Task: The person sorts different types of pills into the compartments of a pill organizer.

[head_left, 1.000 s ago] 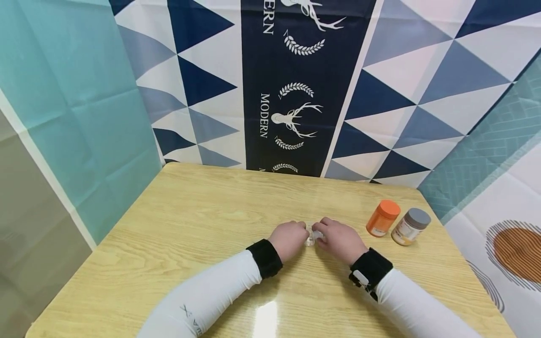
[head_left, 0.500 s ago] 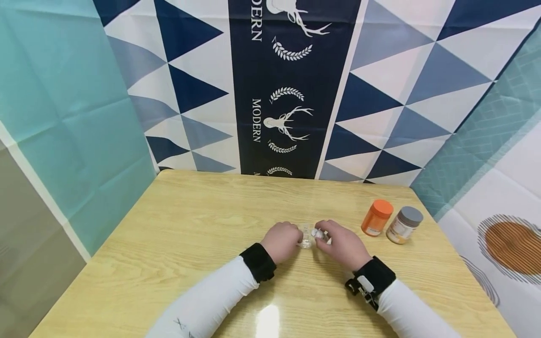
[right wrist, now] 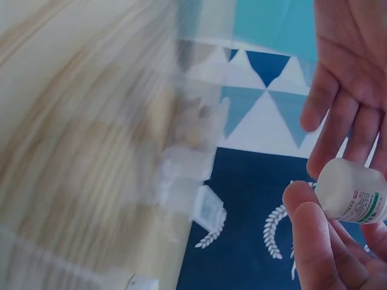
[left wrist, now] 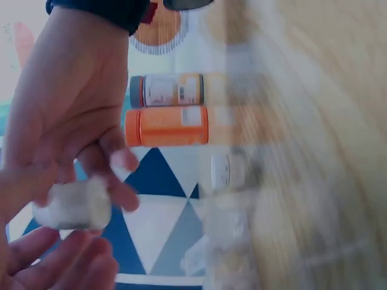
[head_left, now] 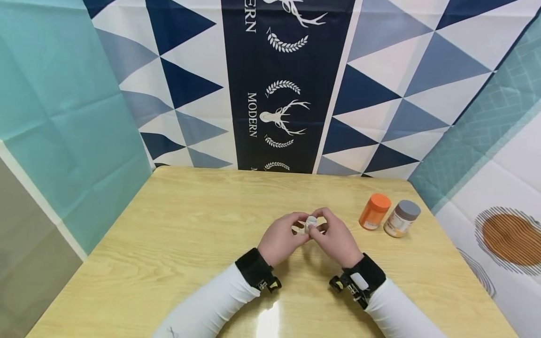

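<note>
A small white plastic bottle (head_left: pixel 311 221) sits between the fingertips of both hands above the middle of the table. My right hand (head_left: pixel 336 238) pinches it with thumb and forefinger. From the other side, my left hand (head_left: pixel 281 238) also grips it with thumb and fingers. In the right wrist view the bottle (right wrist: pixel 352 191) is tilted on its side and carries a printed label with a green stripe. The left wrist view shows the bottle (left wrist: pixel 72 204) blurred. Clear plastic pieces (right wrist: pixel 187 172) on the table appear blurred in both wrist views and are mostly hidden behind my hands from above.
An orange bottle (head_left: pixel 375 212) and a grey-lidded jar (head_left: pixel 402 218) stand at the table's back right. A small white item (left wrist: pixel 227 171) lies near the clear pieces. Patterned cloth hangs behind the wooden table (head_left: pixel 203 206).
My right hand has lifted the white bottle from beside the clear pieces. My left hand has left those pieces and come to the bottle; both hands are turned more palm-inward.
</note>
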Motion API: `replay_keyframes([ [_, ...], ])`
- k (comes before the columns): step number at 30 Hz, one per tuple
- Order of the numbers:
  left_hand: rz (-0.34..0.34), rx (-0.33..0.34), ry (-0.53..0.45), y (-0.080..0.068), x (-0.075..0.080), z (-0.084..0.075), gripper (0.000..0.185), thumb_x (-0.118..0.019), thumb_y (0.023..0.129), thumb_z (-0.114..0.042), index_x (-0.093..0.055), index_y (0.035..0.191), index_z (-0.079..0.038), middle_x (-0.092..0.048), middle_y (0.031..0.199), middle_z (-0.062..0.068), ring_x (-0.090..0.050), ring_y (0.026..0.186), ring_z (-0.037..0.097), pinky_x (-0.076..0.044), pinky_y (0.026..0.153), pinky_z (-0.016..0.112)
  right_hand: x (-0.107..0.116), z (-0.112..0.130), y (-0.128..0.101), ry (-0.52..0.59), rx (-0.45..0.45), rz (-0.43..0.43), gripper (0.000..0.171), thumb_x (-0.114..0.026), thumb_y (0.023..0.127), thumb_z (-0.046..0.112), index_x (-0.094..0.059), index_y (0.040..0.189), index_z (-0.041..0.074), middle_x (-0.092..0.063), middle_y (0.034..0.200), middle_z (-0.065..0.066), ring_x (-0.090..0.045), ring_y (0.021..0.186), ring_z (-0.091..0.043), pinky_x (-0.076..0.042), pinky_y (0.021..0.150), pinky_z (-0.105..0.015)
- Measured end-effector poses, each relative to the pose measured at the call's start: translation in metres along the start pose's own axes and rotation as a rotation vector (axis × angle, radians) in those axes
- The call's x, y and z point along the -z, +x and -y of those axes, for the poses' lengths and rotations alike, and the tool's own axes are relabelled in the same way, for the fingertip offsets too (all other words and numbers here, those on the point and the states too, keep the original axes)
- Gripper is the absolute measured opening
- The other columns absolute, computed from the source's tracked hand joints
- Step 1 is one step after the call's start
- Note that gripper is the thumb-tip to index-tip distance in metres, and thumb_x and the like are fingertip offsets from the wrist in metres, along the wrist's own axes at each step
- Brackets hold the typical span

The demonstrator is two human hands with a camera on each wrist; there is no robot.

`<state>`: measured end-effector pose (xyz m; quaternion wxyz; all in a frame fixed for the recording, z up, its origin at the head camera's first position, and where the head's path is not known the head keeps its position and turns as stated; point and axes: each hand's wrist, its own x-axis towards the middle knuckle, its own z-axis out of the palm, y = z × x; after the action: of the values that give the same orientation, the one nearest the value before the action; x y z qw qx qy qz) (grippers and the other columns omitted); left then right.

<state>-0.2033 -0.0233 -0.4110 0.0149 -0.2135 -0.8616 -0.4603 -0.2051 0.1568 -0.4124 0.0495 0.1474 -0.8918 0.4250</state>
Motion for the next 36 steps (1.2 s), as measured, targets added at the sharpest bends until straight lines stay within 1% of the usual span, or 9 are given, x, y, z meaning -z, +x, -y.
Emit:
replay_keyframes([
  [6,-0.058,0.051,-0.246,-0.003,-0.005,0.002,0.033,-0.069,0.094,-0.016,-0.065,0.127,-0.012,-0.066,0.117,-0.002,-0.063,0.104,0.011,-0.054,0.077,0.019,-0.004,0.009,-0.001,0.049,0.014,0.002,0.023,-0.063,0.094,0.013,-0.056,0.115,0.008,-0.062,0.114,-0.012,-0.066,0.076,-0.015,-0.051,0.06,-0.032],
  [10,-0.063,0.085,-0.332,-0.003,-0.006,0.005,0.032,-0.07,0.094,-0.014,-0.065,0.125,-0.012,-0.066,0.115,-0.001,-0.064,0.105,0.015,-0.054,0.076,0.021,-0.005,0.011,-0.001,0.038,0.011,0.011,0.023,-0.063,0.095,0.014,-0.055,0.115,0.008,-0.061,0.116,-0.011,-0.064,0.077,-0.017,-0.05,0.06,-0.032],
  [13,-0.066,0.099,-0.344,-0.004,-0.006,0.006,0.031,-0.071,0.093,-0.015,-0.066,0.124,-0.014,-0.066,0.113,-0.002,-0.064,0.105,0.015,-0.055,0.077,0.022,-0.004,0.011,-0.002,0.011,0.023,0.02,0.023,-0.064,0.097,0.02,-0.055,0.116,0.009,-0.061,0.117,-0.011,-0.062,0.079,-0.018,-0.05,0.059,-0.032],
  [16,-0.091,0.099,-0.32,-0.003,-0.004,0.007,0.03,-0.073,0.093,-0.02,-0.066,0.122,-0.015,-0.066,0.111,-0.004,-0.062,0.106,0.012,-0.054,0.08,0.023,0.002,0.01,0.0,-0.023,0.026,0.025,0.028,-0.062,0.099,0.032,-0.057,0.117,0.01,-0.064,0.112,-0.011,-0.062,0.08,-0.018,-0.05,0.06,-0.033],
  [20,-0.113,0.103,-0.306,-0.003,0.0,0.006,0.033,-0.075,0.091,-0.023,-0.066,0.122,-0.015,-0.066,0.111,-0.005,-0.06,0.107,0.011,-0.053,0.084,0.024,0.019,0.004,0.004,-0.141,-0.017,0.032,0.035,-0.057,0.1,0.043,-0.061,0.115,0.011,-0.066,0.106,-0.008,-0.062,0.083,-0.02,-0.05,0.064,-0.033],
  [24,-0.111,0.122,-0.32,-0.003,0.003,0.003,0.036,-0.075,0.09,-0.022,-0.065,0.123,-0.013,-0.066,0.111,-0.004,-0.06,0.108,0.012,-0.053,0.085,0.024,0.035,-0.007,0.009,-0.318,-0.072,0.105,0.032,-0.061,0.099,0.037,-0.065,0.113,0.01,-0.066,0.105,-0.008,-0.061,0.085,-0.022,-0.051,0.069,-0.036],
  [28,-0.116,0.131,-0.316,-0.003,0.004,0.002,0.036,-0.076,0.09,-0.022,-0.065,0.124,-0.013,-0.066,0.111,-0.004,-0.06,0.108,0.012,-0.052,0.087,0.026,0.038,-0.019,0.013,-0.442,-0.1,0.199,0.034,-0.067,0.095,0.033,-0.067,0.116,0.006,-0.067,0.105,-0.014,-0.063,0.086,-0.025,-0.053,0.073,-0.042],
  [33,-0.113,0.145,-0.31,-0.003,0.005,0.003,0.036,-0.076,0.09,-0.024,-0.066,0.123,-0.016,-0.066,0.11,-0.006,-0.06,0.107,0.011,-0.051,0.089,0.03,0.033,-0.031,0.017,-0.488,-0.145,0.279,0.04,-0.068,0.093,0.034,-0.068,0.121,0.005,-0.068,0.104,-0.016,-0.063,0.087,-0.025,-0.052,0.075,-0.044],
  [36,-0.113,0.156,-0.303,-0.003,0.007,0.003,0.035,-0.076,0.09,-0.026,-0.066,0.123,-0.017,-0.066,0.109,-0.007,-0.061,0.106,0.012,-0.05,0.089,0.033,0.03,-0.036,0.018,-0.498,-0.147,0.299,0.038,-0.071,0.091,0.033,-0.07,0.118,0.006,-0.068,0.095,-0.01,-0.06,0.079,-0.02,-0.05,0.07,-0.04],
])
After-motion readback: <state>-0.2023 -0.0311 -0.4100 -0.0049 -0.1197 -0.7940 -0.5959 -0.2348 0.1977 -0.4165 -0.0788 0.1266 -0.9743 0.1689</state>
